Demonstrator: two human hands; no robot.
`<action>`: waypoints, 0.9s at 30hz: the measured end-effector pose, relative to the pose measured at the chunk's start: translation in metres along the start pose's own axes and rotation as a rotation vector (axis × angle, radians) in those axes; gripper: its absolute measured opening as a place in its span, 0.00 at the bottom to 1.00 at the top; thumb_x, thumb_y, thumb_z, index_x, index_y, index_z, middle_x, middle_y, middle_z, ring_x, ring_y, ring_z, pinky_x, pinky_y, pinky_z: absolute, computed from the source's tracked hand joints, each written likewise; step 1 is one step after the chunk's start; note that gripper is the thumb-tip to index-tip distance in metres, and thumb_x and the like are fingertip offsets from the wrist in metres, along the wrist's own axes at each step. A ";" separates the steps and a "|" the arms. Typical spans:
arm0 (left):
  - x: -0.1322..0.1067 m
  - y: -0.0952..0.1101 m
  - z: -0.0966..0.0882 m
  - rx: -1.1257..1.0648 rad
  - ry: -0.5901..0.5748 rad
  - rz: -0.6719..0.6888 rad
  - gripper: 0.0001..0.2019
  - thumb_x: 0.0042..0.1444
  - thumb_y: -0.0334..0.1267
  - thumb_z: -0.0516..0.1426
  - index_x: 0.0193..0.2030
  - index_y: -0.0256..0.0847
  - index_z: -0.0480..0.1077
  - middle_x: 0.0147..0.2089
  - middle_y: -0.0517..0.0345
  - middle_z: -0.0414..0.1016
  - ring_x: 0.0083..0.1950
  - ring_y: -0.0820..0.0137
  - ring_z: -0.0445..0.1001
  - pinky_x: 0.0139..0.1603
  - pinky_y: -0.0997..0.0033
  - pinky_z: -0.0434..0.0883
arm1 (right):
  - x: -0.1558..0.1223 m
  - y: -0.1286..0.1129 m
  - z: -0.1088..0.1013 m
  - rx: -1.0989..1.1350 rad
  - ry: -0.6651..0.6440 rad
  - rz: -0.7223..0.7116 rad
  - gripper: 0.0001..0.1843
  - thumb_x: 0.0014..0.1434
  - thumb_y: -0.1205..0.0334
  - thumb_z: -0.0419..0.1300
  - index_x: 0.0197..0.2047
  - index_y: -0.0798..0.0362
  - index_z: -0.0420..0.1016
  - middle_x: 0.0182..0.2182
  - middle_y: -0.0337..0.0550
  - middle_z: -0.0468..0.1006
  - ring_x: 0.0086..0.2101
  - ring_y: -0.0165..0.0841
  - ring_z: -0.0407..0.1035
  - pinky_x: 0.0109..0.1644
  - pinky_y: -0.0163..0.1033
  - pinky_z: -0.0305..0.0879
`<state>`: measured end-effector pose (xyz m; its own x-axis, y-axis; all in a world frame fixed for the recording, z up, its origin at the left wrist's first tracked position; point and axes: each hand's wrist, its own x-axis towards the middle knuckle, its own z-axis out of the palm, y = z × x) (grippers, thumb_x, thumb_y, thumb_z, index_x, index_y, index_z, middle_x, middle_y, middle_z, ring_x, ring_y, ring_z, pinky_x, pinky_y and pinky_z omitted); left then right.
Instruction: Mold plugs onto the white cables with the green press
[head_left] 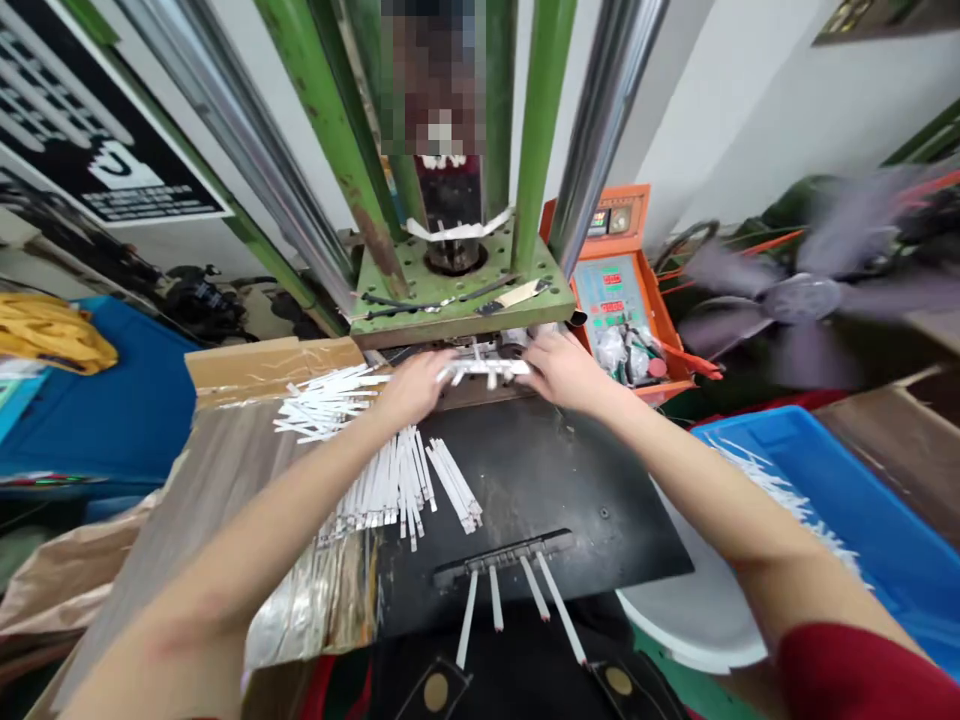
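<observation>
Forearms stretched out, both hands at the press
Left hand and right hand: fingers pressed together, gripping each end of a white comb piece above loose strips.

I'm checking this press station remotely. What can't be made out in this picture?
Head view:
- White strip piece: the left hand and right hand cover parts of it, so their grip is hidden.
- Press column: its upper part is pixelated.
- Control panel: its small labels are too small to read.
- Fan: its blades are blurred.
- Blue bin: the right forearm and picture edge cut it off.
</observation>
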<state>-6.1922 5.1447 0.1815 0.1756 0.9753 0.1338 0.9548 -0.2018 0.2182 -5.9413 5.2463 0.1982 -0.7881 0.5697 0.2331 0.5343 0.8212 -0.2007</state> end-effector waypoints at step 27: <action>-0.067 0.131 0.037 -0.049 -0.004 0.283 0.07 0.67 0.34 0.55 0.47 0.39 0.73 0.46 0.51 0.79 0.44 0.62 0.76 0.48 0.61 0.75 | -0.162 -0.032 -0.001 0.155 0.241 0.131 0.14 0.69 0.59 0.52 0.45 0.53 0.79 0.36 0.49 0.82 0.39 0.40 0.74 0.51 0.47 0.69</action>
<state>-6.0699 5.0566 0.1653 0.4349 0.8798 0.1920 0.8548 -0.4704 0.2193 -5.8303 5.1280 0.1680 -0.6106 0.6772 0.4106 0.5588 0.7358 -0.3825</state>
